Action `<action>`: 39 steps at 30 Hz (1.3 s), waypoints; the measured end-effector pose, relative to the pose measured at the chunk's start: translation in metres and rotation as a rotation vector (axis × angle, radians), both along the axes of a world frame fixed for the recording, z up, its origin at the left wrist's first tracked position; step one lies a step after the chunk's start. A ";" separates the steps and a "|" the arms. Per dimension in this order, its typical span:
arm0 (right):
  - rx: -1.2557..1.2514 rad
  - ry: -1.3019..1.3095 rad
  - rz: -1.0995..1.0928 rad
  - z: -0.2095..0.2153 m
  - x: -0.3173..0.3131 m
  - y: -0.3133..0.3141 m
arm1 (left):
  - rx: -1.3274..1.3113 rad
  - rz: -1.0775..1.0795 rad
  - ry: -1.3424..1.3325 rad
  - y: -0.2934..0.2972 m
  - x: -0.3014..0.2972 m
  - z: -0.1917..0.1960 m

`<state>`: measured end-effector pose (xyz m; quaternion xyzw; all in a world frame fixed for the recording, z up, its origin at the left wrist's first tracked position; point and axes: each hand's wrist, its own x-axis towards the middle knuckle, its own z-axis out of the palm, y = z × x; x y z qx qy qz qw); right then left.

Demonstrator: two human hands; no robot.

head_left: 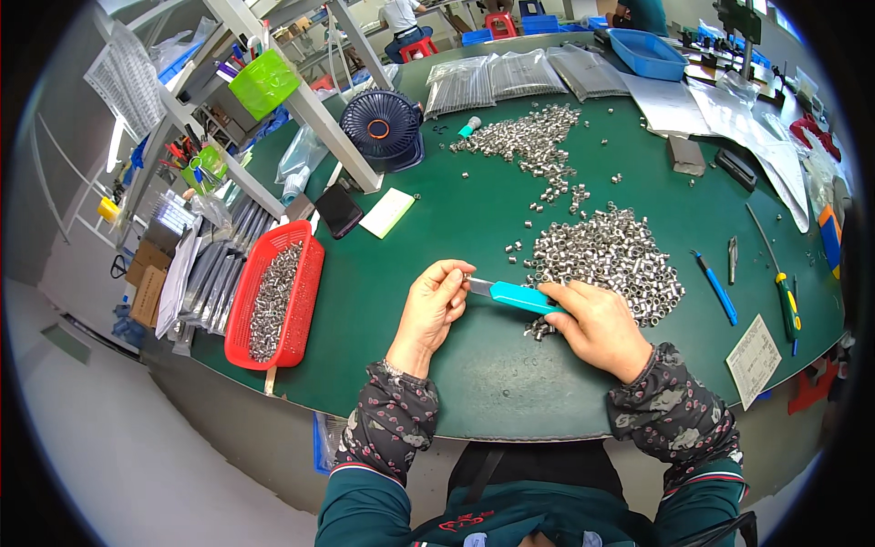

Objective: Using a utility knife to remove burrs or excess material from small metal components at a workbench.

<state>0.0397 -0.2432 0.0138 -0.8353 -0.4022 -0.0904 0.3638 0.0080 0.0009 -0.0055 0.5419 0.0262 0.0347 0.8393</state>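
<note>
In my right hand (597,328) is a turquoise-handled utility knife (522,297), its blade pointing left. The fingers of my left hand (427,305) are pinched around a small metal ring (468,276), mostly hidden by the fingertips, right at the blade's tip. Just beyond the right hand lies a big heap of short silvery metal rings (606,255). A second, looser spread of the same rings (519,146) covers the far middle of the green table (510,392). On the left, a red plastic basket (308,305) holds many small metal pieces.
At the far left stand a dark fan (381,128), a phone (338,211) and a notepad (387,213). Rightward lie a blue pen-like tool (715,287), a screwdriver (784,296) and a paper card (754,361). Bagged rods (529,77) and a blue tray (645,55) line the back.
</note>
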 end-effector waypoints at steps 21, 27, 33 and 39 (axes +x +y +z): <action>0.325 -0.240 -0.176 0.010 0.009 -0.006 | 0.327 -0.011 0.233 -0.014 0.017 0.016; 0.336 -0.228 -0.182 0.009 0.011 -0.006 | 1.348 0.127 0.043 -0.042 0.043 0.017; 0.339 -0.235 -0.143 0.011 0.009 -0.004 | 1.693 0.274 -0.121 -0.048 0.049 0.004; 0.316 -0.212 -0.164 0.010 0.005 -0.007 | 1.219 0.251 0.015 -0.044 0.038 0.021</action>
